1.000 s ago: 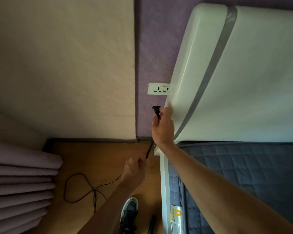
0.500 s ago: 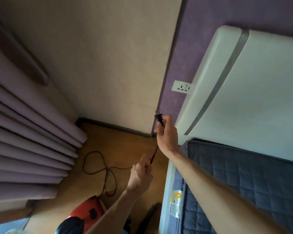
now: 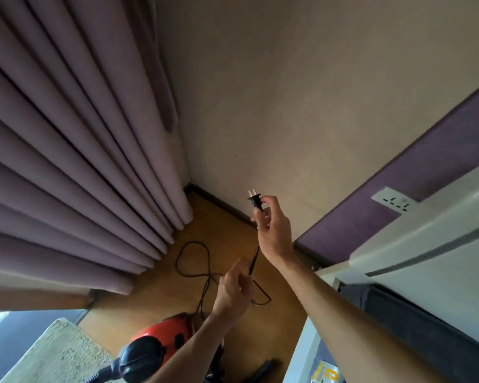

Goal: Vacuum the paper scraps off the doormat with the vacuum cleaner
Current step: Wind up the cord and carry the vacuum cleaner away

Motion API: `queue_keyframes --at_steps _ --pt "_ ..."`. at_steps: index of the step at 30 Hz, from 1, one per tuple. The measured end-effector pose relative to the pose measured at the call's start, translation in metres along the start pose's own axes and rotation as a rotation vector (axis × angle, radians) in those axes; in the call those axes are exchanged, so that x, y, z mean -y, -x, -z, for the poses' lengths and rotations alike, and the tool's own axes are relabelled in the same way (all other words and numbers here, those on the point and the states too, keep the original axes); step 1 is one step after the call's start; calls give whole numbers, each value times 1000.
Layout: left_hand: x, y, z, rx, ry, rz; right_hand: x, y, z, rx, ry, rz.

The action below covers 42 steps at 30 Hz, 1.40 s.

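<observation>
Black plug (image 3: 255, 199) pinched prongs-up between thumb and fingertips of right hand (image 3: 271, 230); left hand (image 3: 234, 288) curled round cord (image 3: 253, 261) just below. Judged step: getting power, vacuuming not yet begun. Next: carry plug rightward to wall socket (image 3: 394, 203), well apart; square the prongs, push home. Red vacuum cleaner (image 3: 163, 333) on floor underneath, near pale textured mat (image 3: 53, 355), likely the doormat; scraps not discernible. No container in view.
</observation>
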<state>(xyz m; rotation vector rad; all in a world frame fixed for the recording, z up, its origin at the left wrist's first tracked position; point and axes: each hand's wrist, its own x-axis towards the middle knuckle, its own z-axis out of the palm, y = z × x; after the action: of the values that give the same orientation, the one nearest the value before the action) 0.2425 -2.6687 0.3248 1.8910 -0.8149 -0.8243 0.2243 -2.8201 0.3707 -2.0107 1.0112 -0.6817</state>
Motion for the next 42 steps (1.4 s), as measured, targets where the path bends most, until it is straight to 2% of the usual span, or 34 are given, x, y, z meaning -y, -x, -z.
queue_keyframes --at_steps 11,23,27,34,42 --pt "7 -67 79 -175 15 35 60 -88 -72 127 39 47" --pt "30 -77 95 -243 31 104 66 -96 -112 293 62 77" --pt "43 -77 95 -278 66 184 74 -95 -127 415 116 239" --pt "62 -67 86 -483 208 392 84 -90 -163 688 58 456" --pt "70 -46 64 -726 367 533 88 -63 -204 889 -52 494"
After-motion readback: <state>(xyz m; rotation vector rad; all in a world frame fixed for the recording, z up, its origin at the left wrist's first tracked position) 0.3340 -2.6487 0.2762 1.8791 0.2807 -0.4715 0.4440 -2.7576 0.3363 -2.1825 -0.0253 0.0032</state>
